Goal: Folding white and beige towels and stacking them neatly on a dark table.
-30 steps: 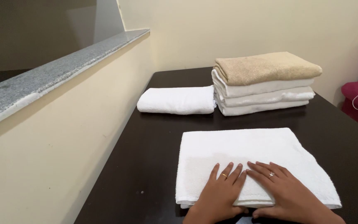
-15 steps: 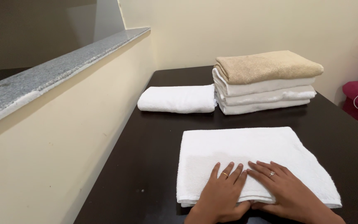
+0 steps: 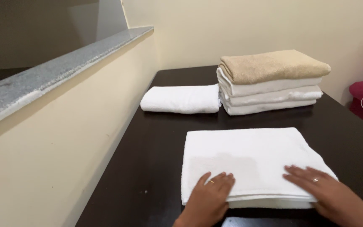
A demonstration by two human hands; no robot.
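Pressing flat on folded white towel (image 3: pixel 248 162) — left hand (image 3: pixel 209 195) at 7 o'clock corner, right hand (image 3: pixel 324 189) at 5 o'clock, fingers spread, pinching nothing. Towel lies near edge of dark surface (image 3: pixel 148 168); towel stack (image 3: pixel 269 82) at 12 o'clock.

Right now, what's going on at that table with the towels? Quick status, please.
Left hand and right hand flat, apart, on folded white towel. Rolled white towel and towel stack behind it, apart.

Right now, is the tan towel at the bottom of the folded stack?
No, the tan towel lies on top of the stack, with the white folded towels beneath it.
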